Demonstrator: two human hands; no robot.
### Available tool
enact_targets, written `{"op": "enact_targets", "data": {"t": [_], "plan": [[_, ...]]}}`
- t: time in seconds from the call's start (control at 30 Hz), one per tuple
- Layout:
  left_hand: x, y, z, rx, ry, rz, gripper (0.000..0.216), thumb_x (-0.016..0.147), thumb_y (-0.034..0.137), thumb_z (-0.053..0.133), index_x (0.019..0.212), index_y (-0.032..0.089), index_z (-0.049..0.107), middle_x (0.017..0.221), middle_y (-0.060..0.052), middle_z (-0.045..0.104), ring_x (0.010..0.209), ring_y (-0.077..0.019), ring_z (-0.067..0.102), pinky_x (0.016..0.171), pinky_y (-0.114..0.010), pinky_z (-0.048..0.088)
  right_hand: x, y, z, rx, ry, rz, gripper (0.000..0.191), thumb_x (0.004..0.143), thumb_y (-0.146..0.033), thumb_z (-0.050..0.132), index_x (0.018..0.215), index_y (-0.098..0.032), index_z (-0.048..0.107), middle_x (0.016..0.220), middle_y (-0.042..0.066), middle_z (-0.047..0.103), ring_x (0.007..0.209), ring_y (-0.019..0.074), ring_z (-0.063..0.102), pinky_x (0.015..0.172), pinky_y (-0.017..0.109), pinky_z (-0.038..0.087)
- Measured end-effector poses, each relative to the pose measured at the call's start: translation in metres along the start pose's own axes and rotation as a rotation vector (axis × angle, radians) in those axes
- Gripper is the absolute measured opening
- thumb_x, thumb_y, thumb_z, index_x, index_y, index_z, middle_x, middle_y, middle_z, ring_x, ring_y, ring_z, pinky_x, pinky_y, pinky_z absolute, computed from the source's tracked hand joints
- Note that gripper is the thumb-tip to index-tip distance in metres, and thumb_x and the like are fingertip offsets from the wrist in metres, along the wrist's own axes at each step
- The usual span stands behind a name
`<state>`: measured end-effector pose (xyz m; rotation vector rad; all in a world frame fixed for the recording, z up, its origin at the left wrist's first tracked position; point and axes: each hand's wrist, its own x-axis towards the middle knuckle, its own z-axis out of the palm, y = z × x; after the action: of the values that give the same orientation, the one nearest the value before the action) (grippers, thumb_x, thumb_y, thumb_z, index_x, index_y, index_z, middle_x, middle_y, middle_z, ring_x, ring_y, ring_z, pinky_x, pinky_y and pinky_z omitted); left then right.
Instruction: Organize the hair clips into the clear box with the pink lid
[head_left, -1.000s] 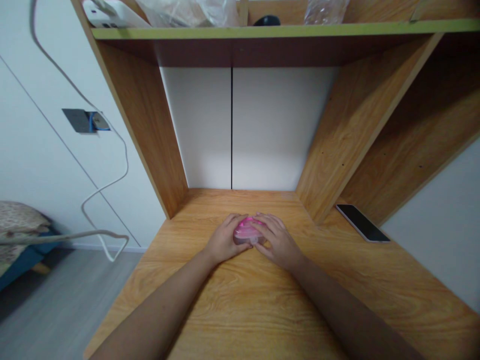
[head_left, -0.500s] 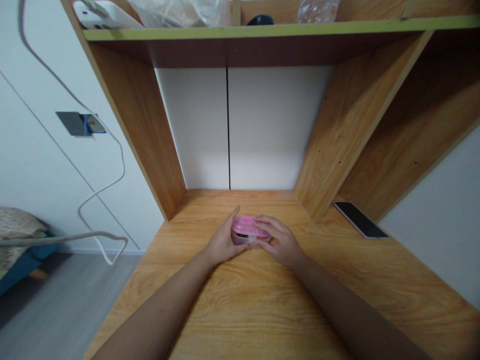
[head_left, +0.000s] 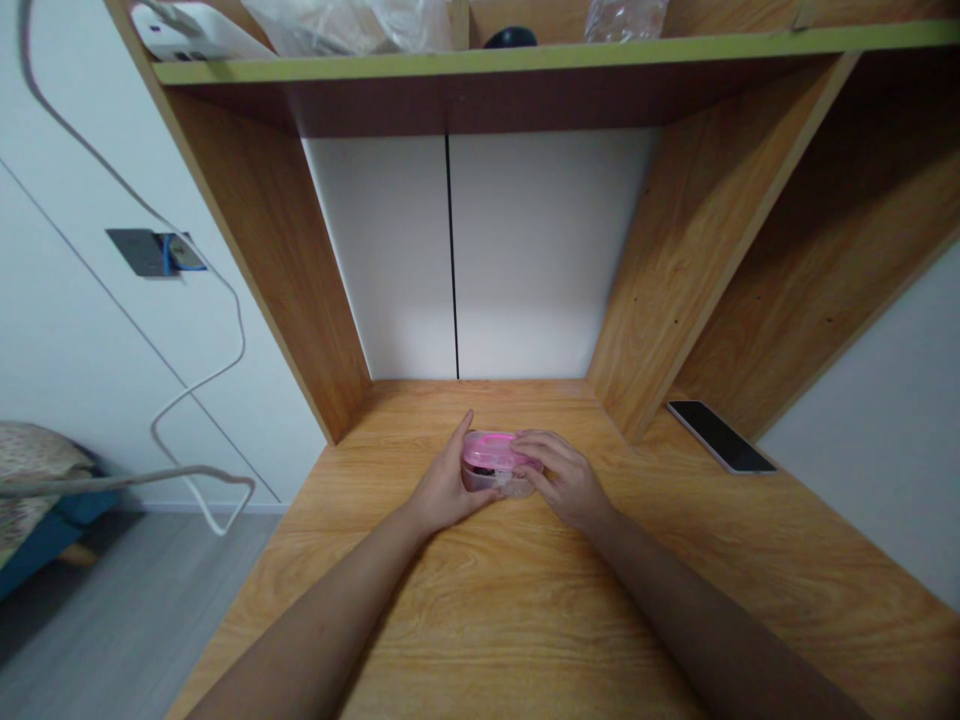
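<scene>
A small clear plastic box (head_left: 517, 487) with a pink lid (head_left: 487, 452) rests on the wooden desk between my hands. My left hand (head_left: 442, 484) grips the box's left side, thumb along the front and a finger raised behind it. My right hand (head_left: 564, 476) pinches the lid's right part, its fingers over the top and thumb at the front edge. The lid sits tilted, with a gap along the front. Something dark shows inside, too small to name.
A phone (head_left: 721, 437) lies on the desk at the right, by the wooden partition (head_left: 675, 300). Overhead, a shelf (head_left: 555, 60) carries a power strip (head_left: 196, 32) and plastic bags (head_left: 352, 25). A white cable (head_left: 241, 325) hangs at the left.
My right hand has lifted the front of the lid slightly, and the gap beneath it is wider. My left hand stays around the box. The view has shifted a little.
</scene>
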<state>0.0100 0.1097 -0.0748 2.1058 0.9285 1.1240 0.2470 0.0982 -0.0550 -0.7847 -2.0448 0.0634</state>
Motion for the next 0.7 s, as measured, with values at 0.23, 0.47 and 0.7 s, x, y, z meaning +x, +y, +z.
{"op": "enact_targets", "data": {"t": [0.23,0.47,0.7], "plan": [[-0.0033,-0.0038,-0.0041,0.077,0.016,0.031,0.072,0.095,0.039,0.059,0.155,0.018,0.025,0.151,-0.016,0.046,0.136,-0.0291,0.049,0.117,-0.048,0.037,-0.0007,-0.0004,0.0011,0.013,0.021,0.001,0.026,0.096,-0.026,0.062,0.121,-0.024,0.068,0.118,0.01,0.071,0.114,0.024,0.065,0.099,0.044,0.056],[-0.002,-0.0032,-0.0027,0.079,0.039,0.012,0.063,0.096,0.037,0.057,0.151,0.017,0.033,0.147,-0.016,0.05,0.133,-0.0282,0.051,0.115,-0.047,0.039,-0.0011,-0.0009,0.0003,0.007,0.016,0.015,0.025,0.097,-0.026,0.06,0.121,-0.024,0.068,0.118,0.01,0.07,0.115,0.0229,0.065,0.1,0.041,0.056],[-0.0006,-0.0025,-0.002,0.005,0.062,-0.006,0.066,0.092,0.037,0.064,0.148,0.017,0.037,0.146,-0.016,0.051,0.133,-0.0278,0.051,0.116,-0.045,0.038,-0.0043,0.0042,0.0017,0.043,-0.008,0.036,0.03,0.096,-0.025,0.062,0.126,-0.028,0.066,0.122,0.009,0.069,0.117,0.024,0.063,0.102,0.045,0.054]]}}
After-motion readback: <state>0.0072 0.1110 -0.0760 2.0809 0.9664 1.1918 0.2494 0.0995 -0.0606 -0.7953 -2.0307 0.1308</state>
